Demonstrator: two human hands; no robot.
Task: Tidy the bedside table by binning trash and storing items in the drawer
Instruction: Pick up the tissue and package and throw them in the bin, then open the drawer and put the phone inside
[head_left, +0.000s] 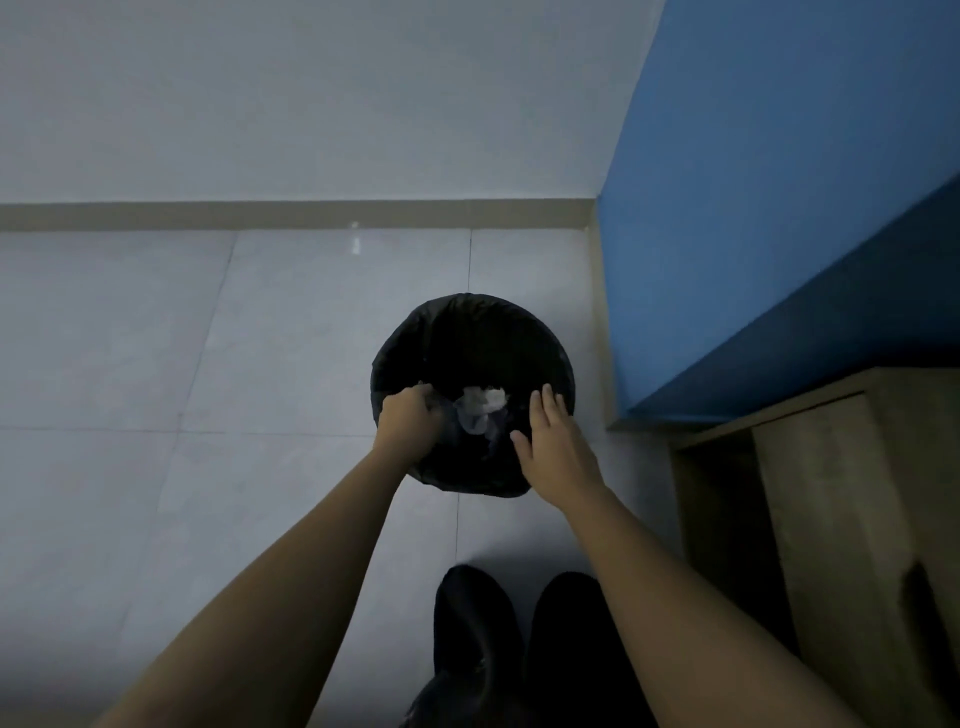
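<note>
A round bin (467, 298), lined in black, is seen upright on the floor (156, 338); 1 crumpled white-and-clear wad (482, 401) is lodged inside.

**Tally beside the bed**

One black-lined bin (470, 332), one crumpled white wad (483, 397) inside it. Two hands: left hand (410, 421), right hand (550, 441). Two dark shoes (475, 618), near. On the right, one wooden desk (841, 493), one blue bed (753, 208).

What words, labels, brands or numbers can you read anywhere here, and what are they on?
None can be read. The black bin, the crumpled paper inside it, the blue panel and the wooden table all show plain surfaces with no text.
</note>
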